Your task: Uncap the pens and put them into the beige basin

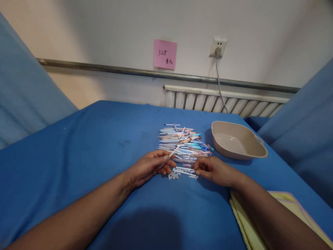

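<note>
My left hand (156, 163) pinches a thin white stick (174, 151), perhaps a pen refill, between thumb and forefinger, its far end tilted up to the right. Low over the right side of the pile, my right hand (212, 170) has its fingers curled and pressed together; what they hold, if anything, is hidden. Between and beyond the hands lies a pile of pens (179, 140), mostly side by side, in white, clear, orange and blue. Several white sticks (185, 172) rest near the front of the pile. Small white pieces (173, 175) and bits are scattered just below them.
A beige plastic basin (239, 140) stands right of the pens on the blue cloth (78, 166). A folded yellow towel (283, 208) lies under my right forearm. Behind are a radiator (197, 99), a metal rail (125, 71), a pink note (165, 54) and a plugged socket (218, 47). Blue curtains hang either side.
</note>
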Motion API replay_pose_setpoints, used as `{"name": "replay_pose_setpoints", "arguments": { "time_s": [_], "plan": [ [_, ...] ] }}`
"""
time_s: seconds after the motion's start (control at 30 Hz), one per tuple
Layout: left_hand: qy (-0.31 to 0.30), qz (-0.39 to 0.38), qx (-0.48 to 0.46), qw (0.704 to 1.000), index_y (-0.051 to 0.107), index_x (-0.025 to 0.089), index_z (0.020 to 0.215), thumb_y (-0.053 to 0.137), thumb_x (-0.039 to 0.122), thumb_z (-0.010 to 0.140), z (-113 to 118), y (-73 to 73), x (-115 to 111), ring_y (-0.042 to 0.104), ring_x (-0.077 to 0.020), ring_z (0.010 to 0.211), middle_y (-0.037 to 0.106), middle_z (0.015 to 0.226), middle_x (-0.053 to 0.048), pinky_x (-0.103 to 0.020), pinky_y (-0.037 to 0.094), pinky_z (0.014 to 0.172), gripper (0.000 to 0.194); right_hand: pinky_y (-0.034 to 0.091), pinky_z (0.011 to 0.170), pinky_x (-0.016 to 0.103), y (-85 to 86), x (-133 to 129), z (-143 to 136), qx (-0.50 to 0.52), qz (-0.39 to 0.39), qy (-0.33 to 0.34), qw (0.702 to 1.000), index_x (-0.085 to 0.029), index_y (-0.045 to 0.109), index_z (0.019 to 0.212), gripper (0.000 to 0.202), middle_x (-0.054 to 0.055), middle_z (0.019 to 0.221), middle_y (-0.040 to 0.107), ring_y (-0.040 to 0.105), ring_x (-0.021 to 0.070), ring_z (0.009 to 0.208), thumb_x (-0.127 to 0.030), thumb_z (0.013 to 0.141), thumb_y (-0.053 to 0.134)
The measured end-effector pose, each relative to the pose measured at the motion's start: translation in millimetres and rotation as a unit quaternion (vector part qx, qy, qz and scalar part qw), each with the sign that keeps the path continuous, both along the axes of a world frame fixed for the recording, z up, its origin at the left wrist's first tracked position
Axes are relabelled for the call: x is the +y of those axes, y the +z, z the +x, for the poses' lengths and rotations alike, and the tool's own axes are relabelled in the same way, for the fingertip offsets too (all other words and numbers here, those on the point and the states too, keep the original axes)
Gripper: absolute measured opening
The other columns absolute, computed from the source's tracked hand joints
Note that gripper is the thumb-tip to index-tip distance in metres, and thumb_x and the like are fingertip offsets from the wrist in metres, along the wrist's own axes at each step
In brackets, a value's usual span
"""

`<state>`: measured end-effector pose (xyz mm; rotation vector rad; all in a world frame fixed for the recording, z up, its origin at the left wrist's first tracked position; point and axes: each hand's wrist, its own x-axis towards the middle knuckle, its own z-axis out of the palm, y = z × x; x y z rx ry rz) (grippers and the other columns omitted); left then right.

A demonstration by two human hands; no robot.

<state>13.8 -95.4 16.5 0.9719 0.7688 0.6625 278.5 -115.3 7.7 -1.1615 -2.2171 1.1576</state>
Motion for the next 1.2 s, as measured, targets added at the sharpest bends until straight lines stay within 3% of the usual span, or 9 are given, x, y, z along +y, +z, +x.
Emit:
{"name": "replay_pose_setpoints", "arguments": {
  "time_s": [0.2, 0.37, 0.47, 0.63, 0.73, 0.83, 1.07, 1.2],
  "plan": [
    [0.075, 0.011, -0.008, 0.997, 0.061, 0.012, 0.098, 0.060, 0.018, 0.085, -4.9, 6.3, 4.3, 0.063, -0.0108, 0.061, 0.070, 0.085, -0.008, -0.018, 0.049, 0.054, 0.014, 0.036, 0.059, 0.022, 8.1, -8.0, -2.0, -0.135, 0.119, 0.017, 0.983, -0.018, 0.058, 0.084, 0.004, 0.000, 0.075, 0.059, 0.051, 0.0117, 0.065, -0.018, 0.081, 0.055],
    [0.153, 0.013, -0.040, 0.987, 0.060, 0.012, 0.093, 0.057, 0.013, 0.086, -11.6, 12.2, 10.4, 0.063, -0.0097, 0.060, 0.070, 0.080, -0.007, -0.018, 0.051, 0.055, 0.008, 0.040, 0.070, 0.026, 7.9, -9.7, -7.8, -0.173, 0.201, -0.003, 0.964, -0.018, 0.059, 0.090, 0.009, 0.005, 0.086, 0.061, 0.055, 0.0163, 0.079, -0.022, 0.086, 0.052],
    [0.160, 0.001, -0.045, 0.986, 0.060, 0.012, 0.092, 0.056, 0.012, 0.086, -12.3, 11.2, 11.9, 0.063, -0.0099, 0.059, 0.070, 0.079, -0.007, -0.018, 0.051, 0.055, 0.007, 0.042, 0.078, 0.028, 7.0, -13.1, -18.8, -0.148, 0.225, 0.003, 0.963, -0.018, 0.058, 0.096, 0.013, 0.007, 0.093, 0.061, 0.055, 0.0179, 0.088, -0.020, 0.089, 0.048],
    [0.136, -0.028, -0.048, 0.989, 0.061, 0.011, 0.098, 0.057, 0.012, 0.086, -9.7, 5.4, 11.1, 0.066, -0.0124, 0.063, 0.071, 0.083, -0.009, -0.019, 0.052, 0.054, 0.013, 0.040, 0.088, 0.033, 10.5, -28.7, -44.9, -0.128, 0.263, 0.081, 0.953, -0.024, 0.056, 0.114, 0.025, 0.007, 0.114, 0.058, 0.052, 0.0197, 0.101, -0.022, 0.091, 0.045],
    [0.131, -0.032, -0.046, 0.990, 0.062, 0.010, 0.098, 0.058, 0.013, 0.086, -9.3, 4.2, 10.7, 0.067, -0.0129, 0.064, 0.072, 0.085, -0.010, -0.019, 0.052, 0.055, 0.014, 0.040, 0.090, 0.035, 8.9, -33.2, -51.3, -0.137, 0.269, 0.093, 0.949, -0.026, 0.056, 0.117, 0.028, 0.007, 0.118, 0.057, 0.051, 0.0207, 0.105, -0.023, 0.093, 0.043],
    [0.133, -0.041, -0.043, 0.989, 0.062, 0.010, 0.099, 0.058, 0.014, 0.085, -9.8, 4.4, 10.8, 0.066, -0.0122, 0.063, 0.072, 0.086, -0.010, -0.019, 0.052, 0.055, 0.015, 0.041, 0.088, 0.033, 2.8, -27.6, -45.4, -0.131, 0.259, 0.062, 0.955, -0.021, 0.057, 0.112, 0.025, 0.008, 0.110, 0.060, 0.053, 0.0197, 0.100, -0.019, 0.091, 0.043],
    [0.137, -0.041, -0.036, 0.989, 0.061, 0.012, 0.096, 0.061, 0.013, 0.083, -10.3, 2.5, 11.9, 0.066, -0.0122, 0.066, 0.071, 0.086, -0.008, -0.019, 0.052, 0.057, 0.013, 0.042, 0.078, 0.029, -6.3, 0.0, -10.9, -0.147, 0.226, -0.094, 0.958, -0.018, 0.059, 0.095, 0.015, 0.006, 0.092, 0.063, 0.057, 0.0175, 0.087, -0.016, 0.088, 0.045],
    [0.136, -0.034, -0.031, 0.990, 0.060, 0.013, 0.092, 0.061, 0.012, 0.081, -8.9, 2.6, 11.9, 0.065, -0.0111, 0.063, 0.071, 0.084, -0.007, -0.018, 0.050, 0.055, 0.011, 0.040, 0.074, 0.026, -4.6, 4.5, -2.5, -0.162, 0.210, -0.108, 0.958, -0.019, 0.058, 0.091, 0.013, 0.004, 0.089, 0.063, 0.057, 0.0160, 0.083, -0.013, 0.085, 0.048]
  ]
}}
